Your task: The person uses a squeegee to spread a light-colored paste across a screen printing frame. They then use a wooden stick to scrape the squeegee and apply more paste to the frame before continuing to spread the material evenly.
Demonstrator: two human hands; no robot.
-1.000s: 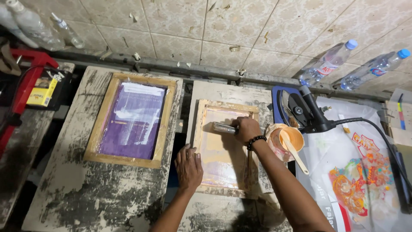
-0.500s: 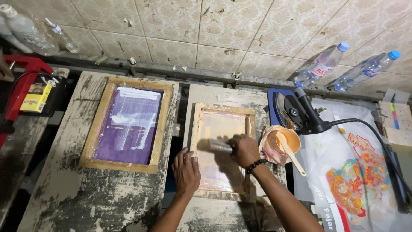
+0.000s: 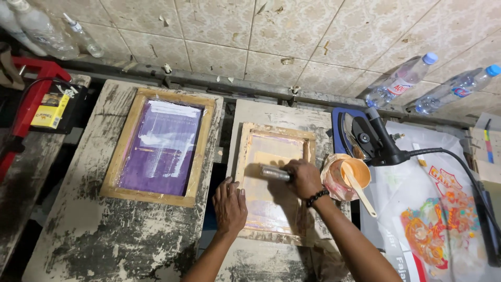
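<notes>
A person's right hand (image 3: 302,177) grips a short squeegee (image 3: 275,173), fingers clamped around its handle, with the blade lying across the mesh of a small wooden screen frame (image 3: 275,183) set flat on a paint-crusted tabletop (image 3: 156,240). The squeegee sits roughly midway down the frame, near its left rail. The left hand (image 3: 228,204) rests flat, fingers together, on the frame's lower left corner, pressing it against the board beneath. The mesh carries a pale orange film over most of its area, which suggests the stroke is partly made; judging by where the blade lies, the lower half of the screen is yet to be covered. Whether the print beneath has taken cannot be seen.

Just right of the frame stands an ink cup (image 3: 348,177) holding orange paste, a pale stick (image 3: 360,190) leaning out of it. Beyond it lies a dark iron (image 3: 365,138) with its cable trailing right, over a plastic sheet (image 3: 433,230) bearing a red and orange cartoon print. To the left, well apart from the hands, a larger frame with purple mesh (image 3: 160,146) lies untouched on its own board. Plastic bottles (image 3: 402,81) lean against the tiled wall (image 3: 250,31) behind.
</notes>
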